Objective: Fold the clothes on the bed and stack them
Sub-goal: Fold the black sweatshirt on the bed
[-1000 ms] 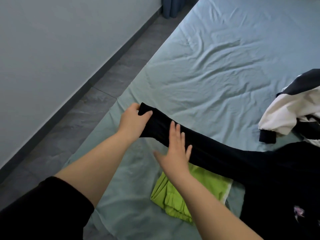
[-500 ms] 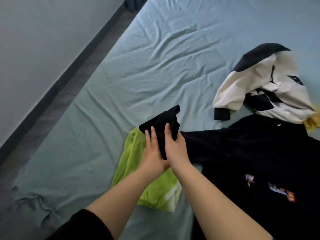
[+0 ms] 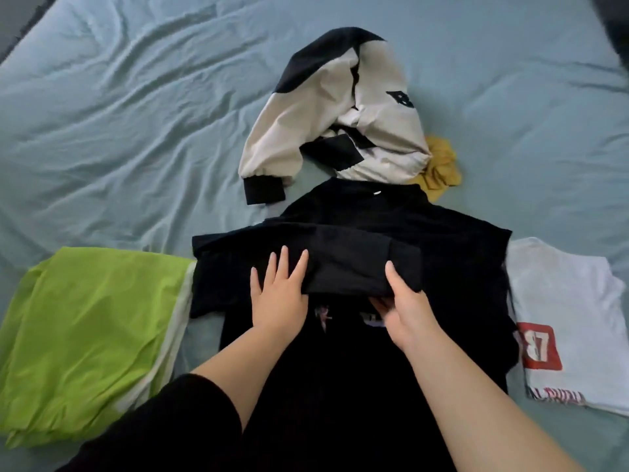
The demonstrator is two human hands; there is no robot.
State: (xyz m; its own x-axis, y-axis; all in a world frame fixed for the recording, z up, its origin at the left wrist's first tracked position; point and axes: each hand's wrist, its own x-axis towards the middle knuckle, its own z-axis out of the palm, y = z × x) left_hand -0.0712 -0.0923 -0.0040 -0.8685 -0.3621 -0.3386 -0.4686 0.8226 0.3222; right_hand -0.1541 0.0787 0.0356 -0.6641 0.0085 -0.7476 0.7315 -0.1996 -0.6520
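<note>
The black sweater (image 3: 374, 212) lies flat on the bed (image 3: 136, 114) under both hands, its sleeve (image 3: 347, 264) laid across the chest, probably to make the body a narrow shape for folding. The left hand (image 3: 277, 298) is flat with spread fingers and presses the sweater where the sleeve begins. The right hand (image 3: 408, 311), near beside it, pinches the sleeve end, thumb above and fingers beneath.

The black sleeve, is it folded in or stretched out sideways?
Folded in: the sleeve lies across the black top, left hand pressing it, right hand gripping its edge.
</note>
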